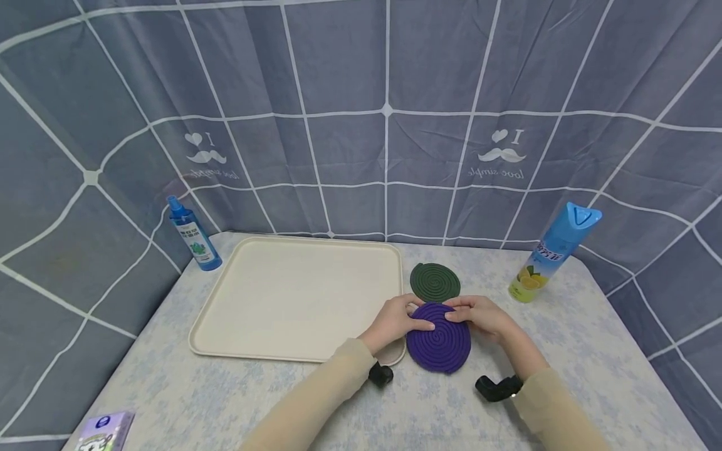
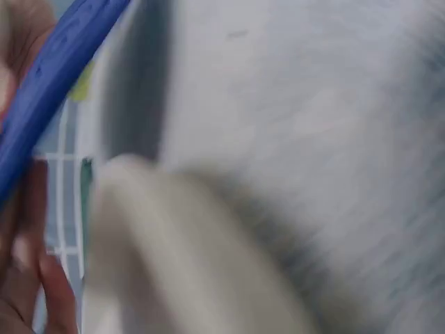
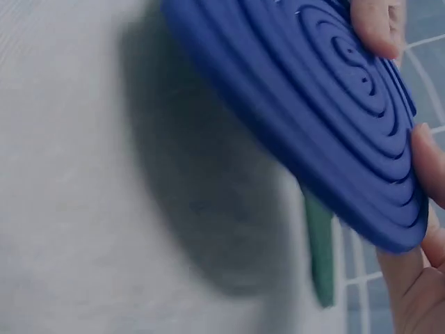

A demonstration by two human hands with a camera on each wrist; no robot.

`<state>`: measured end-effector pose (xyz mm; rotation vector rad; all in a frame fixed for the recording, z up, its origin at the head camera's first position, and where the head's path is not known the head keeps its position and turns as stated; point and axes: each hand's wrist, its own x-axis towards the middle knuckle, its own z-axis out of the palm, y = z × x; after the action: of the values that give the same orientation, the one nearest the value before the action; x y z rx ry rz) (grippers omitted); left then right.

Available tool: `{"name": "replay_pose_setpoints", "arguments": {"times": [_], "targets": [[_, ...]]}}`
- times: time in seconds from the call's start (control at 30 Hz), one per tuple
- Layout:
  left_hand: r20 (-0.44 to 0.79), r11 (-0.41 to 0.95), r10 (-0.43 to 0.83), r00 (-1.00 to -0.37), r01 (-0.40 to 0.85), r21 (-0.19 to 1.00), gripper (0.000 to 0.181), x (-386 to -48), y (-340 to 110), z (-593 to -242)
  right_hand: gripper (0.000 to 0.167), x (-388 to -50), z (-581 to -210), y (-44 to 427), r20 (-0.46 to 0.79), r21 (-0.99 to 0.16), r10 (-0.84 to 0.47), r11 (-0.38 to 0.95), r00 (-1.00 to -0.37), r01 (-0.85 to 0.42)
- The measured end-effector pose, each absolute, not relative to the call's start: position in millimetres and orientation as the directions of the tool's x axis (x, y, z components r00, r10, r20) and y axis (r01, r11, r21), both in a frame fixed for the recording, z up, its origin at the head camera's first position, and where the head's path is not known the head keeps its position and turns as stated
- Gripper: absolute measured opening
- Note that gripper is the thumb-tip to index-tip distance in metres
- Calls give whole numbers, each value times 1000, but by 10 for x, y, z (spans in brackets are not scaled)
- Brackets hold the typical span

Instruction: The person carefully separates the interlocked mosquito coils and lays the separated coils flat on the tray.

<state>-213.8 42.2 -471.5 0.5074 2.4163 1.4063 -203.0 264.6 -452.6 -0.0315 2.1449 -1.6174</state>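
A purple spiral coaster (image 1: 439, 344), coiled like a rope, is held between both hands and appears blue in the wrist views. My left hand (image 1: 393, 322) pinches its upper left edge, thumb on top. On the upper right edge, my right hand (image 1: 479, 314) grips it with the thumb on the face and fingers behind. The right wrist view shows the coaster (image 3: 313, 118) tilted and lifted off the table, casting a shadow. A dark green spiral coaster (image 1: 435, 282) lies flat on the table just behind it.
A large cream tray (image 1: 299, 357) lies left of the hands, its right rim close to the left hand. A blue spray bottle (image 1: 194, 235) stands at the back left, a blue-and-yellow can (image 1: 549, 254) at the back right. A purple tissue pack (image 1: 106, 432) sits front left.
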Motion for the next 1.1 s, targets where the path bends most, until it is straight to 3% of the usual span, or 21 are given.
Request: {"name": "replay_pose_setpoints", "arguments": {"times": [0.17, 0.37, 0.5, 0.6, 0.83, 0.97, 1.1], "targets": [[-79, 311, 435, -897, 68, 948, 23, -2171, 251, -4595, 48, -2003, -4329, 2560, -275, -943, -283, 265, -919, 200], [-70, 202, 460, -885, 27, 979, 26, -2116, 29, -4429, 39, -1898, -4134, 2342, -199, -964, -214, 219, -956, 152], [-65, 172, 449, -891, 15, 985, 35, -2042, -87, -4391, 28, -1830, -4071, 2196, -167, -982, -144, 111, -975, 151], [-28, 137, 378, -925, 26, 990, 38, -1982, -123, -4394, 17, -1801, -4049, 2082, -144, -989, -96, -24, -985, 147], [22, -37, 151, -988, 17, 999, 45, -1901, -128, -4373, 21, -1768, -4092, 1774, -129, -941, -21, -313, -991, 129], [25, -73, 89, -996, 19, 997, 44, -1885, -171, -4356, 17, -1762, -4119, 1645, -145, -933, -9, -331, -989, 140], [37, -43, 90, -995, 34, 999, 43, -1881, -241, -4341, 16, -1761, -4105, 1593, -150, -958, 13, -247, -989, 142]]}}
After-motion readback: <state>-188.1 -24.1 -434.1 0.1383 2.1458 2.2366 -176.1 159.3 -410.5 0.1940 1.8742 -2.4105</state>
